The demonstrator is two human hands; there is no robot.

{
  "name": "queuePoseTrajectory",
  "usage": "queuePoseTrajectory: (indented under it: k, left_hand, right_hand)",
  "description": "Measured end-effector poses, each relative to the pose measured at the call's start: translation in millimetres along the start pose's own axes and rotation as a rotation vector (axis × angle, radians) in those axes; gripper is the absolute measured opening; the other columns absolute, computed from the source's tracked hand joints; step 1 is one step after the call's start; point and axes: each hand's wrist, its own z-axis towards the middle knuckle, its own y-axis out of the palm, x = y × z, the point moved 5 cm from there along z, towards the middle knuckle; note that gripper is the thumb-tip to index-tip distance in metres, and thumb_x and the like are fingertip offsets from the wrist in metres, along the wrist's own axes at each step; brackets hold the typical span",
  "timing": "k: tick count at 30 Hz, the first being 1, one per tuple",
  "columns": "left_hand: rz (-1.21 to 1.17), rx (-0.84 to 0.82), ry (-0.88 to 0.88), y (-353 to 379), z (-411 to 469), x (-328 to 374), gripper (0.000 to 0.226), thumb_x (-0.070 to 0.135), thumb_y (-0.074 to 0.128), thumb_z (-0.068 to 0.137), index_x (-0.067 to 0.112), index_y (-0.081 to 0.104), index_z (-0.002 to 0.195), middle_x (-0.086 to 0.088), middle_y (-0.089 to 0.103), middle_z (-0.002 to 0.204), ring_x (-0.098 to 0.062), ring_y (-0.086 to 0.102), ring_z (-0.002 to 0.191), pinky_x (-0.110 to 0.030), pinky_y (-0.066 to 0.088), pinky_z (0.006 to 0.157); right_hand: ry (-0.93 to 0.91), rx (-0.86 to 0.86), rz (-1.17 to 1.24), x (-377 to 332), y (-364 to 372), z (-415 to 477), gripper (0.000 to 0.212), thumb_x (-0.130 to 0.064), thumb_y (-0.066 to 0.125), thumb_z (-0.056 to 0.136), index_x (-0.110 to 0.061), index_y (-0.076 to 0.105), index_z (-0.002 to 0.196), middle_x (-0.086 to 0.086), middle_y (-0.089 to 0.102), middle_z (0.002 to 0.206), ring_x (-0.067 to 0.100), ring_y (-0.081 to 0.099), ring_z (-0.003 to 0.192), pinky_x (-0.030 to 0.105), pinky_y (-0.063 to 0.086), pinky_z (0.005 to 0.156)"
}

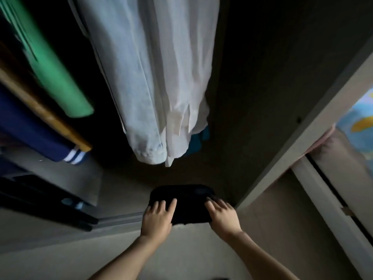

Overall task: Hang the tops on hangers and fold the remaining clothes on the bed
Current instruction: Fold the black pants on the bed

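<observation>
Low in the middle of the frame, a folded black fabric garment [187,199] sits at the front of the dim grey wardrobe floor [125,190]. The person's left hand [158,216] is laid over its near left corner and the right hand [223,217] over its near right corner. One hand at each end probably keeps the folds from sliding apart as the bundle is set down or squared up. The fingers of both hands lie fairly straight across the top of the cloth. The thumbs are hidden, so it cannot be told whether either hand pinches the garment or only presses on it.

The garment is a compact, rounded-cornered rectangle, thick enough to be several layers, and so dark that no seam or print shows.

Above it, in the upper middle, hangs a long pale white-blue shirt [153,77], its hem well clear of the bundle. At upper left are a green top [54,73] and a navy garment with white stripes [30,134], so the spot below the rail looks chosen for folded items. The grey wardrobe side panel [292,148] runs up the right, and a patterned blue sheet [361,126] shows beyond it at the right edge.
</observation>
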Motion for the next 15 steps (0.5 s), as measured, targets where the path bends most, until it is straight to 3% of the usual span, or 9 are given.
queuePoseTrajectory:
  k: [3, 6, 8, 15]
  left_hand:
    - [-0.025, 0.114, 0.012, 75, 28, -13, 0.099, 0.015, 0.092, 0.022, 0.014, 0.052, 0.112, -0.01, 0.061, 0.068, -0.029, 0.06, 0.056, -0.033, 0.048, 0.045]
    - [-0.017, 0.189, 0.054, 156, 63, -18, 0.105, 0.017, 0.093, 0.018, 0.015, 0.05, 0.114, -0.009, 0.065, 0.073, -0.029, 0.063, 0.059, -0.032, 0.051, 0.048]
    - [0.028, 0.248, 0.082, 205, 91, -19, 0.091, 0.015, 0.09, 0.026, 0.015, 0.058, 0.111, -0.01, 0.067, 0.075, -0.03, 0.065, 0.061, -0.034, 0.052, 0.049]
    - [0.105, 0.469, 0.11, 309, 137, -23, 0.054, 0.008, 0.046, 0.063, 0.018, 0.046, 0.116, -0.013, 0.071, 0.083, -0.032, 0.067, 0.067, -0.036, 0.054, 0.053]
  right_hand:
    - [-0.052, 0.107, -0.104, 20, 63, 22, 0.038, -0.016, 0.039, 0.068, -0.012, 0.069, 0.091, 0.004, 0.072, 0.101, 0.025, 0.07, 0.089, 0.027, 0.055, 0.062]
    - [-0.089, 0.189, -0.187, 43, 131, 36, 0.031, -0.018, 0.036, 0.071, -0.014, 0.05, 0.099, 0.003, 0.072, 0.103, 0.025, 0.07, 0.087, 0.027, 0.054, 0.062]
    - [-0.098, 0.212, -0.201, 62, 176, 48, 0.031, -0.019, 0.037, 0.069, -0.015, 0.044, 0.098, 0.003, 0.072, 0.1, 0.024, 0.07, 0.08, 0.026, 0.053, 0.058]
    - [-0.152, 0.353, -0.312, 97, 286, 59, 0.027, -0.014, 0.037, 0.068, -0.017, 0.043, 0.094, 0.005, 0.072, 0.103, 0.026, 0.07, 0.084, 0.031, 0.055, 0.06]
